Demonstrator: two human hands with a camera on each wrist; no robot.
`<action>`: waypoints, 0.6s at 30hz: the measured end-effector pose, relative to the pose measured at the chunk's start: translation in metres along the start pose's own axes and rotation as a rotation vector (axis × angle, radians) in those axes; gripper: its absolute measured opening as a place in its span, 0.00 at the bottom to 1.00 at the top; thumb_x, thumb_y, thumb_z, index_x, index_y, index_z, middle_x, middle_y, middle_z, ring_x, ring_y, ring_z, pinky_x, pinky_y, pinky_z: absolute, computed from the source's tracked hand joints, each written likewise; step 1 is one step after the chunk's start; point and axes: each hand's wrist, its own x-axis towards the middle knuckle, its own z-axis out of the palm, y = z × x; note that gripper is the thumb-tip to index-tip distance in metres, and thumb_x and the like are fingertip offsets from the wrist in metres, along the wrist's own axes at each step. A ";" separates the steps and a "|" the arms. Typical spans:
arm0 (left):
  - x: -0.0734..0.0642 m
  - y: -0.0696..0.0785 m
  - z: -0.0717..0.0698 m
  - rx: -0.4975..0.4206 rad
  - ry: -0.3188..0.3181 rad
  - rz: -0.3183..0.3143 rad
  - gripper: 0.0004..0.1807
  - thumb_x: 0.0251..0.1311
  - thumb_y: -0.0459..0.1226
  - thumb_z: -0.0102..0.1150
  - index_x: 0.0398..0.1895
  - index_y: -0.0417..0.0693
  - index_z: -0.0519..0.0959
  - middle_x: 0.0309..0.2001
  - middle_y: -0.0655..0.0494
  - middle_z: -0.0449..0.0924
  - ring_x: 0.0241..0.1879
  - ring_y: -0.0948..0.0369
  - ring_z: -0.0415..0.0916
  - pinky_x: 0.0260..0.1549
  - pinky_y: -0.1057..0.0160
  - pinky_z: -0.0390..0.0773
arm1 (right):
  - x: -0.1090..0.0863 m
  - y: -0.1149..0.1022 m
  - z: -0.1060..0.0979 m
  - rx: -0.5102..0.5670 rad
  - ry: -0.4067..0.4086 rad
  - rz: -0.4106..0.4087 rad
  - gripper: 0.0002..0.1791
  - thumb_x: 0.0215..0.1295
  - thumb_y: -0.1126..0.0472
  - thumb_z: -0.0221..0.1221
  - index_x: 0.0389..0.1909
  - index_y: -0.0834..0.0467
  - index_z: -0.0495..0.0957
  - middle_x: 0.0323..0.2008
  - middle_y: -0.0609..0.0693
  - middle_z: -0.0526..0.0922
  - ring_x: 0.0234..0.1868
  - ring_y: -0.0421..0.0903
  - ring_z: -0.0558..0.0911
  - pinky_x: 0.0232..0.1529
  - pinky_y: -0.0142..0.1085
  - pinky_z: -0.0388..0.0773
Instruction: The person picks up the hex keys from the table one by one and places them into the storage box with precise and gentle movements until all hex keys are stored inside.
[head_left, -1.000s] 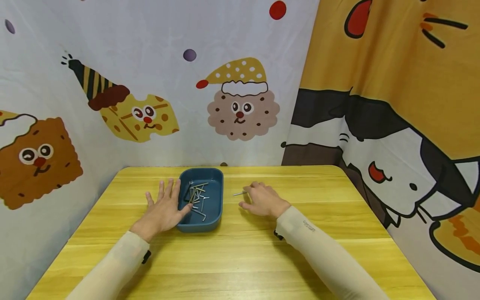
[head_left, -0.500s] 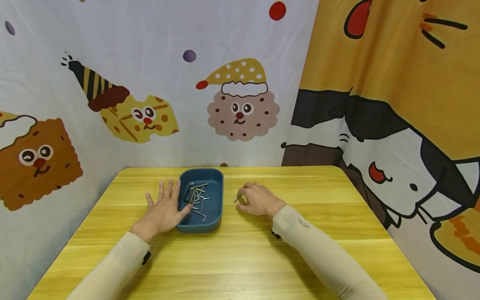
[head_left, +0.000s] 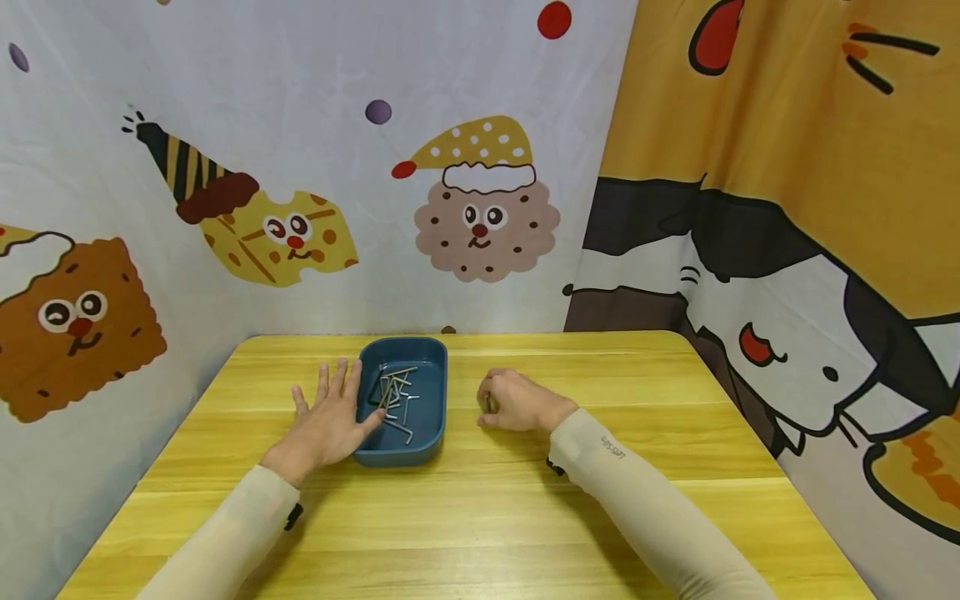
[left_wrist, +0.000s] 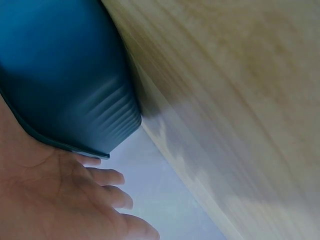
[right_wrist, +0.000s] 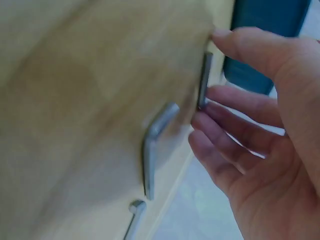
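My left hand (head_left: 324, 423) lies spread against the near left side of a blue plastic bin (head_left: 405, 457), its thumb over the rim. In the left wrist view the palm (left_wrist: 60, 200) is beside the bin's ribbed wall (left_wrist: 85, 100). Inside the bin are several loose hex keys (head_left: 406, 410), silver, brassy and black. My right hand (head_left: 525, 402) is low over the table right of the bin, fingers bent. Its fingertips touch a silver hex key (right_wrist: 205, 80), with the thumb apart from it. Another bent hex key (right_wrist: 150, 150) lies near the fingers.
A further metal key (right_wrist: 135, 217) shows at the bottom of the right wrist view. All this is on a yellow wood-grain table (head_left: 480, 517). A printed cartoon curtain (head_left: 300, 83) hangs behind its far edge, and another curtain (head_left: 787, 167) covers the right side.
My right fingers have curled in around a metal key, which first poked out left of them and is now hidden in the head view. The left hand and bin have stayed put.
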 end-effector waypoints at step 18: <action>0.000 0.001 0.001 -0.002 0.001 0.010 0.58 0.88 0.64 0.53 0.99 0.42 0.36 0.97 0.31 0.29 0.95 0.27 0.21 0.80 0.07 0.25 | -0.008 0.009 -0.009 0.013 -0.080 -0.059 0.05 0.80 0.63 0.74 0.51 0.53 0.95 0.66 0.58 0.90 0.66 0.54 0.89 0.67 0.44 0.91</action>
